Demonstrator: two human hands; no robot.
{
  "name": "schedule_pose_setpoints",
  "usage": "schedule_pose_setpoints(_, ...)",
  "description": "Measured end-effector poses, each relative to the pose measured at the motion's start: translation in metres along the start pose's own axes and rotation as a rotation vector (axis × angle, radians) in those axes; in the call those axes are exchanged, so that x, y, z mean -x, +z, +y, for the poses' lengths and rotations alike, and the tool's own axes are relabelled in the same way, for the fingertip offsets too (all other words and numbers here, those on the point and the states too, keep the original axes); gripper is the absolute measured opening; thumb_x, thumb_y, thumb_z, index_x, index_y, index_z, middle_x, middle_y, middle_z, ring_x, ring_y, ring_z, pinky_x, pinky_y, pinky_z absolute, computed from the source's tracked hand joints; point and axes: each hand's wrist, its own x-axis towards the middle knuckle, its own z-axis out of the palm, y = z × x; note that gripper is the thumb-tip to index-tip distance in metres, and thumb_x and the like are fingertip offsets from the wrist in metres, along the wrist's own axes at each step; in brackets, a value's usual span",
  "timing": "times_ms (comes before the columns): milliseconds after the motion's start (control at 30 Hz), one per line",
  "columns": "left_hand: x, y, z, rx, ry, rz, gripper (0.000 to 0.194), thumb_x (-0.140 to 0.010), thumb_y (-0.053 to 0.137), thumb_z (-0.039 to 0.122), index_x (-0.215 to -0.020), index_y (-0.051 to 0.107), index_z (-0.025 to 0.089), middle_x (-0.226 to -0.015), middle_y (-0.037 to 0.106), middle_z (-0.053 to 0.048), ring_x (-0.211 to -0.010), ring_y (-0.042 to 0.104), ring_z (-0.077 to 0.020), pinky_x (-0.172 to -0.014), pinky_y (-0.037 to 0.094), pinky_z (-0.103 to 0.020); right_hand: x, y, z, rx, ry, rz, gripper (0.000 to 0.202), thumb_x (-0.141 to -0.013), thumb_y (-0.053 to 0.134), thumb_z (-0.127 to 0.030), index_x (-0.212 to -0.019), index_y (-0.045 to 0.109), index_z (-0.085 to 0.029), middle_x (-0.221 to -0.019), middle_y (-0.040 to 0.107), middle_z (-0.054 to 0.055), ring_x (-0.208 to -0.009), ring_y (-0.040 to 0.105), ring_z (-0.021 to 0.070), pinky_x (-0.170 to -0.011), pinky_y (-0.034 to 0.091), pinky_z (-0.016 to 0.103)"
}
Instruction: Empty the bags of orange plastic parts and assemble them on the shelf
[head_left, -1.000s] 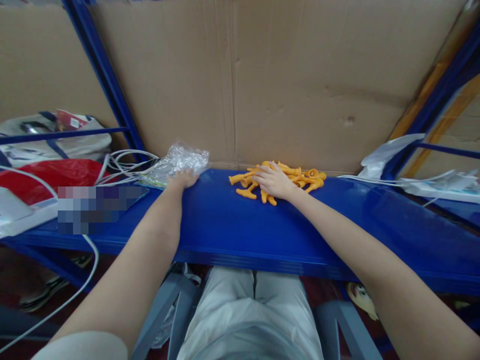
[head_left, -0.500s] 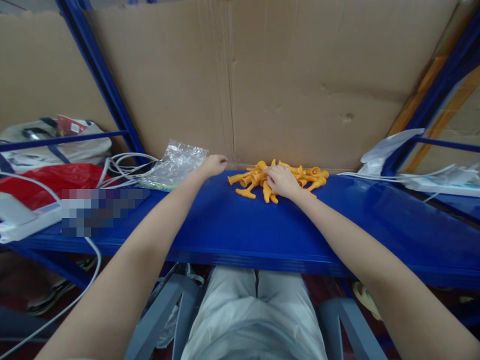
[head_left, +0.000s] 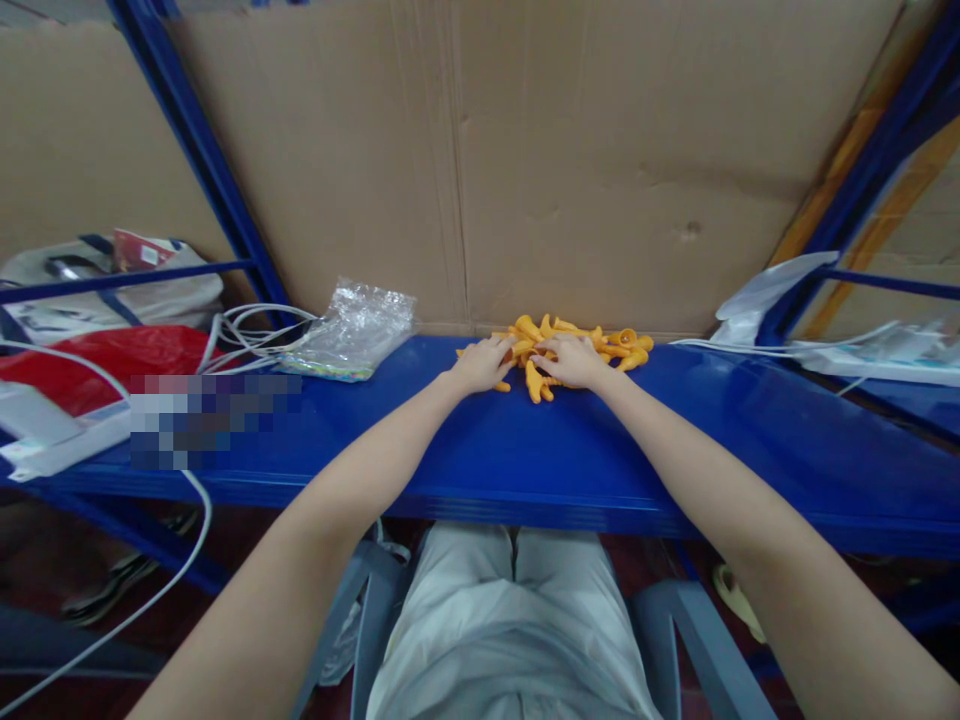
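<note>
A loose heap of several orange-yellow plastic pieces [head_left: 537,384] lies at the back of the blue table. Some have funnel-shaped ends, like the open cup [head_left: 628,338] on the right; others look curved or forked. My left hand [head_left: 484,364] rests on the left side of the heap, its fingers reaching over the pieces. On the middle of the heap lies my right hand [head_left: 570,358], fingers stretched and apart, thumb toward the left hand. Both hands touch the pieces, and no piece shows held in either. The pieces beneath the palms are hidden.
A clear plastic bag [head_left: 360,325] lies left of the heap beside coiled white cables [head_left: 255,335]. Farther left are a red bag [head_left: 112,362] and a white power strip [head_left: 67,445]. Cardboard [head_left: 570,180] stands behind the blue table [head_left: 510,470]. White cables run along the right.
My left hand has come right and nearer to me, from beside the plastic bag onto the heap's left side. My right hand stays on the heap, with little change.
</note>
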Motion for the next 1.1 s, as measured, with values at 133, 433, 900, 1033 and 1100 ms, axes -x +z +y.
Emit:
schedule_pose_setpoints(133, 0.002, 0.001, 0.006, 0.028, -0.029, 0.038, 0.047, -0.100, 0.046, 0.027, -0.145, 0.051, 0.017, -0.149, 0.055, -0.017, -0.134, 0.055, -0.0305, -0.109, 0.043, -0.049, -0.002, 0.003, -0.001, -0.029, 0.031, 0.021, 0.044, -0.098, 0.050, -0.045, -0.129, 0.071, -0.021, -0.133, 0.067, 0.018, -0.128, 0.056, 0.0360, -0.103, 0.041, 0.055)
schedule_pose_setpoints(433, -0.008, 0.010, 0.020, 0.280, -0.040, 0.308, 0.042, -0.103, 0.040, 0.031, -0.138, 0.058, 0.018, -0.140, 0.063, -0.015, -0.132, 0.055, -0.0298, -0.109, 0.042, -0.051, -0.019, 0.017, 0.013, -0.328, 0.058, 0.337, 0.035, -0.095, 0.048, -0.028, -0.117, 0.073, -0.020, -0.118, 0.072, 0.014, -0.112, 0.065, 0.0291, -0.099, 0.050, 0.046)
schedule_pose_setpoints(900, -0.025, 0.018, 0.013, 0.833, -0.063, 0.551, 0.028, -0.105, 0.041, 0.034, -0.101, 0.062, 0.016, -0.102, 0.074, -0.010, -0.100, 0.068, -0.0190, -0.093, 0.053, -0.032, -0.007, 0.011, -0.010, -0.185, -0.397, 0.341, 0.046, -0.092, 0.035, -0.014, -0.130, 0.062, -0.016, -0.133, 0.066, 0.017, -0.124, 0.060, 0.0282, -0.101, 0.047, 0.046)
schedule_pose_setpoints(1033, -0.027, 0.017, 0.013, 0.892, -0.086, 0.563, 0.022, -0.103, 0.047, 0.032, -0.091, 0.059, 0.017, -0.090, 0.072, -0.006, -0.088, 0.068, -0.0172, -0.085, 0.055, -0.030, -0.003, 0.009, -0.010, -0.157, -0.398, 0.333, 0.043, -0.092, 0.036, -0.014, -0.128, 0.059, -0.017, -0.129, 0.068, 0.017, -0.119, 0.063, 0.0295, -0.099, 0.047, 0.047)
schedule_pose_setpoints(1100, -0.027, 0.017, 0.014, 0.903, -0.085, 0.565, 0.019, -0.102, 0.050, 0.031, -0.092, 0.058, 0.018, -0.091, 0.072, -0.006, -0.087, 0.069, -0.0164, -0.082, 0.055, -0.029, -0.003, 0.008, -0.009, -0.152, -0.353, 0.340, 0.040, -0.093, 0.036, -0.016, -0.127, 0.057, -0.017, -0.124, 0.070, 0.017, -0.115, 0.064, 0.0300, -0.098, 0.047, 0.047)
